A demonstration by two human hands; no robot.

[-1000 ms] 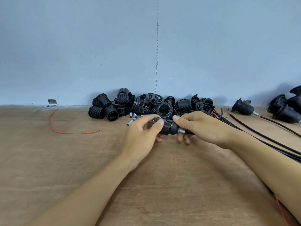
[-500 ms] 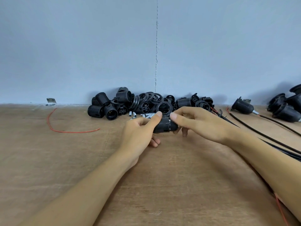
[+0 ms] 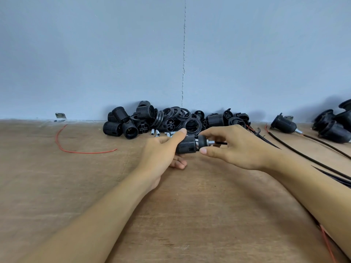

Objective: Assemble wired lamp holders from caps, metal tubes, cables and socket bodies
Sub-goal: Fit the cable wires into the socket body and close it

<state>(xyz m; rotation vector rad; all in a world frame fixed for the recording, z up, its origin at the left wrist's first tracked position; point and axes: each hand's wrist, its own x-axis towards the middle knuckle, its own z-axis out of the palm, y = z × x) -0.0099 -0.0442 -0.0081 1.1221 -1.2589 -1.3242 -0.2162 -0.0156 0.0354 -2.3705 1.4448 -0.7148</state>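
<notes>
Wall (image 3: 95,54): blue-grey, with a vertical crack, behind everything.
Surface (image 3: 57,186): worn wood, carrying all the parts.
Parts pile (image 3: 144,120): black threaded socket bodies and rings heaped against the wall, just behind the hands.
Spare cables (image 3: 303,158): dark leads running off to the right.
Finished holders (image 3: 284,124): lying at far right, well apart from the work.
Left hand (image 3: 159,154): fingers curled round the socket body, index finger along its top, holding it just above the surface.
Right hand (image 3: 239,149): index finger above and thumb below the cap, curled to pinch it; the other fingers are hidden.
Socket body (image 3: 186,146): ribbed black cylinder lying sideways in the left hand, in front of the pile.
Cap (image 3: 202,141): small black dome at the socket body's right end; it looks not fully seated.
Metal tube (image 3: 210,142): silver, sticking out of the cap to the right, with a cable (image 3: 221,143) emerging from it.
Loose tubes (image 3: 155,132): scattered beside the left hand.
Risk, threads: a cap offered up tilted could cross-thread and bind.
Risk, cable: turning the cap may twist the cable or strain the wires inside.
Risk, grip: a light pinch may slip on the smooth dome.
</notes>
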